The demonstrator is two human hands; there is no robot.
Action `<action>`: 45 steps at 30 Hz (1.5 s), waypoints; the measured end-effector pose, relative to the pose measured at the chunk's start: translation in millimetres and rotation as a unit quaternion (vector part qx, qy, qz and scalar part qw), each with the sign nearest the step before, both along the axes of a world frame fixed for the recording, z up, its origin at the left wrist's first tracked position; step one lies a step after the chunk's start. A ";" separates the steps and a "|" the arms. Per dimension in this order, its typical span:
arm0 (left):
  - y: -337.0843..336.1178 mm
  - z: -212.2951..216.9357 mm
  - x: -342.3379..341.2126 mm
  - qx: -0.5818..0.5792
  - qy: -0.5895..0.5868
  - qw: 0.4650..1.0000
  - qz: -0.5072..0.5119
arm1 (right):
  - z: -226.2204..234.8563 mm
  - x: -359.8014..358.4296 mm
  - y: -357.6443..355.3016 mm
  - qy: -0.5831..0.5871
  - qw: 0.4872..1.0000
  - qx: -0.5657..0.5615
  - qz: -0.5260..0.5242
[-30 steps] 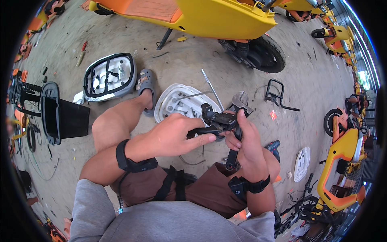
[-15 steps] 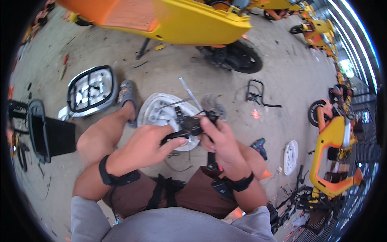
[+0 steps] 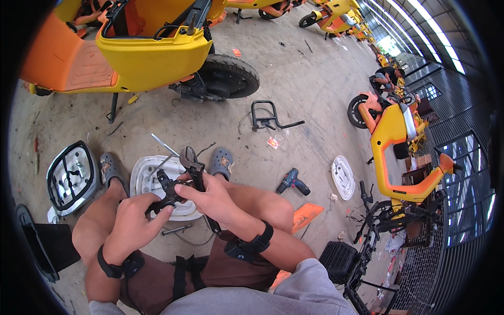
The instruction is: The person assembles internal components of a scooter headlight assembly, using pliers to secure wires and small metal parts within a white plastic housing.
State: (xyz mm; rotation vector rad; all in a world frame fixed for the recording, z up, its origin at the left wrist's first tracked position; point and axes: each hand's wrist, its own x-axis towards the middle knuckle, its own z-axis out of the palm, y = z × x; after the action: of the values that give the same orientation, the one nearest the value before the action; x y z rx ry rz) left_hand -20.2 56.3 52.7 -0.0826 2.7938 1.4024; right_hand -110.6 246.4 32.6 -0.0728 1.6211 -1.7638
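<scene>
Between my knees, my left hand (image 3: 137,219) is closed on a small black part (image 3: 169,192) with a short arm and a block-shaped body; its exact kind is unclear. My right hand (image 3: 212,198) grips a dark adjustable wrench (image 3: 195,167), its jaw pointing away from me and its handle passing down below the palm. My right thumb and fingertips also touch the black part. Behind and beneath both hands lies a round white shell (image 3: 139,172) on the floor, partly hidden by them. A thin silver strip (image 3: 163,143) and a thin rod show just beyond the black part.
A yellow-orange scooter (image 3: 152,60) stands ahead. On the concrete lie a black tube frame (image 3: 265,115), a cordless drill (image 3: 293,181), a white oval shell (image 3: 343,177) and a black-rimmed shell (image 3: 73,177). Rightward are another scooter (image 3: 388,142) and a crouching person (image 3: 386,79).
The view has swung to the right, so the floor things appear farther left. The adjustable wrench in my right hand now shows plainly. Both hands still hold the black part.
</scene>
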 end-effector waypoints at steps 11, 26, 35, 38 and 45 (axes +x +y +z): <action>4.5 -8.0 -4.5 0.013 0.201 0.979 0.030 | 2.2 2.0 -0.3 -0.006 0.998 -0.046 -0.035; -4.9 -10.1 -9.2 -0.108 0.333 0.937 0.019 | 3.5 6.9 -23.9 0.037 0.998 0.017 -0.053; -3.7 -16.1 -12.5 -0.089 0.356 0.930 -0.012 | 10.2 8.0 -13.9 -0.026 0.998 -0.029 -0.059; 2.2 -17.8 -16.4 -0.077 0.367 0.927 -0.015 | 11.8 7.4 -6.6 -0.026 0.997 -0.032 -0.061; 8.8 -21.6 -23.6 -0.051 0.393 0.917 -0.040 | 11.3 5.5 2.2 -0.021 0.998 -0.021 -0.048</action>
State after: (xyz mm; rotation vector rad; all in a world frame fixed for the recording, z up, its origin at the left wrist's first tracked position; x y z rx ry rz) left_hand -43.8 65.1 31.1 0.7554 3.4115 1.5165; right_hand -105.1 248.5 43.9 0.0227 1.5818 -1.8603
